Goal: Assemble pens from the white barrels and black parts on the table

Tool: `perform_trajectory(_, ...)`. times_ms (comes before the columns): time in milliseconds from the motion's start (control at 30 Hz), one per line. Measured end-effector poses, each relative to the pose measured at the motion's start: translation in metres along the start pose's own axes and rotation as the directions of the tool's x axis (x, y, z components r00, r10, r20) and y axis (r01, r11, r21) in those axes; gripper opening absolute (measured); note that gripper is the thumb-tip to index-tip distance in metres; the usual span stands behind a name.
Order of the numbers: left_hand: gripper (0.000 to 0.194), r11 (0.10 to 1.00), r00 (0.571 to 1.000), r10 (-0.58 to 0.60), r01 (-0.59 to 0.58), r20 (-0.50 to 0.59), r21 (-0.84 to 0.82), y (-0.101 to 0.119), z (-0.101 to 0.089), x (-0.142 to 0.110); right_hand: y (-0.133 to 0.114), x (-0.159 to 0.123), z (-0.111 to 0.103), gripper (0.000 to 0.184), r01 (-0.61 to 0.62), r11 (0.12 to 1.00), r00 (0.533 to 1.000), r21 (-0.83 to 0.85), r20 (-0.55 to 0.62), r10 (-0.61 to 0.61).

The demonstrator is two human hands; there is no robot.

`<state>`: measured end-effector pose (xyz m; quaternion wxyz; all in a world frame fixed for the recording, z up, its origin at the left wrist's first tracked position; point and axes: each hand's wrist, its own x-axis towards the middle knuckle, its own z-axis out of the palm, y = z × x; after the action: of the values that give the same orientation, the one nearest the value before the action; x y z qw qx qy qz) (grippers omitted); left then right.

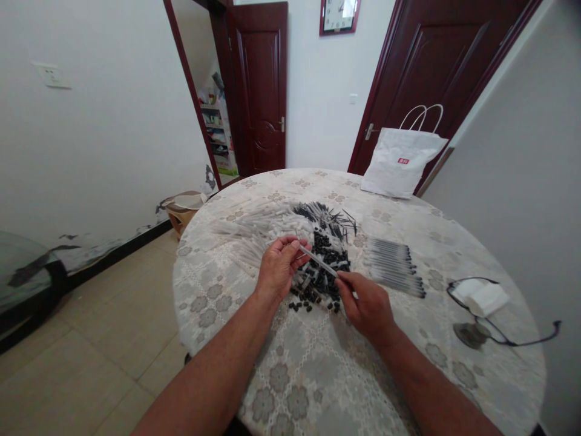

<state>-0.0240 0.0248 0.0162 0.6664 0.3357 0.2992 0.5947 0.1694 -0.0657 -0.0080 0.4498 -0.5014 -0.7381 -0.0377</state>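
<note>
Between my two hands a pale, translucent pen barrel [320, 261] is held at a slant above the heap of parts. My left hand [282, 260] pinches its far left end, while the fingers of my right hand [365, 301] close on the lower right end. Small black pen caps and plugs [321, 284] lie loose just under the barrel. Behind my left hand spreads a pile of whitish pen barrels [254, 227]. Thin black-tipped pen refills [324, 218] are heaped farther back. To the right, a row of pens [394, 266] lies side by side, dark ends pointing right.
The round table bears a patterned cloth [290, 393]. Eyeglasses [508, 342], a white tissue pack [483, 297] and a dark round object [471, 334] lie at the right. A white paper bag [402, 160] stands at the back right edge. A stool [181, 209] sits beyond the left edge.
</note>
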Motion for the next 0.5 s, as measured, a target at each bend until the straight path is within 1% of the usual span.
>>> perform_trajectory(67,0.029,1.0,1.0,0.007,-0.007,-0.005,-0.001,0.0,0.001,0.0,-0.004,0.0,0.0,0.015,-0.149,0.986,0.988,0.074,0.043,0.146)
perform_trajectory(100,0.029,1.0,1.0,0.008,-0.008,-0.007,0.0,0.001,0.002,-0.001,-0.006,0.0,0.0,0.016,-0.233,0.963,0.972,0.135,0.075,0.224)
perform_trajectory(167,0.028,1.0,1.0,0.003,-0.003,-0.004,0.01,0.002,0.002,-0.001,-0.009,0.002,0.0,0.019,-0.391,0.874,0.92,0.288,0.149,0.363)
perform_trajectory(233,0.028,1.0,1.0,-0.005,0.005,0.006,0.023,0.002,0.001,-0.002,-0.011,0.004,0.001,0.024,-0.51,0.737,0.859,0.443,0.218,0.463)
perform_trajectory(300,0.029,0.999,1.0,-0.011,0.011,0.016,0.037,0.002,0.001,-0.002,-0.01,0.006,0.001,0.029,-0.586,0.587,0.799,0.559,0.281,0.531)
perform_trajectory(433,0.03,0.998,1.0,-0.016,0.015,0.012,0.057,0.0,0.001,-0.003,-0.002,0.009,0.005,0.035,-0.674,0.299,0.689,0.675,0.429,0.585)
perform_trajectory(500,0.03,0.998,1.0,-0.013,0.012,0.009,0.064,-0.001,0.001,-0.003,0.002,0.01,0.008,0.034,-0.691,0.193,0.649,0.697,0.48,0.59)
